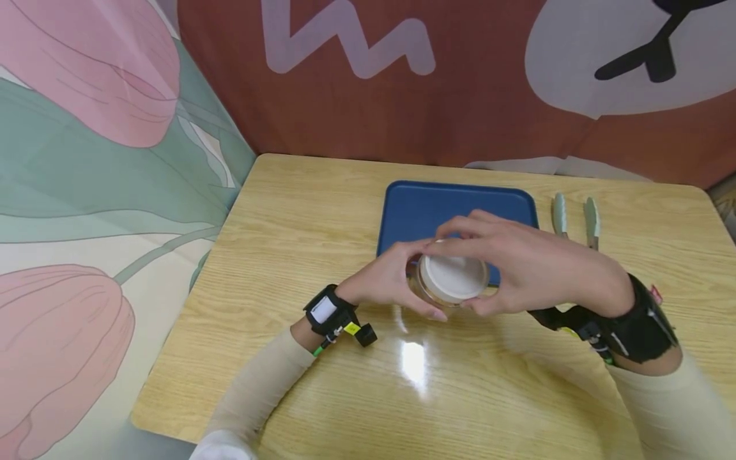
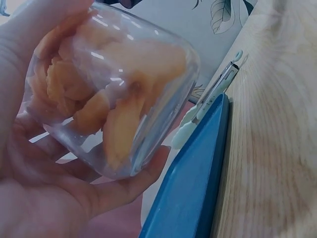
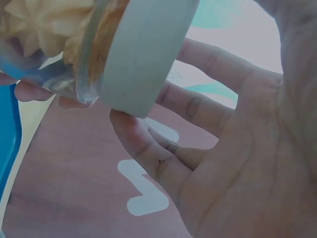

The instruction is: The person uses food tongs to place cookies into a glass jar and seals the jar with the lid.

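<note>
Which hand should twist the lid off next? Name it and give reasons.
Probably the right hand: its fingers already curl round the white lid. The left hand cradles the jar body, so it is better placed to steady it.

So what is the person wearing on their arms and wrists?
Both arms have long cream sleeves. The left wrist wears a black strap with a small white screen, a yellow tag and a green cable. The right wrist wears a wider black band with a black camera mount and thin cables.
</note>
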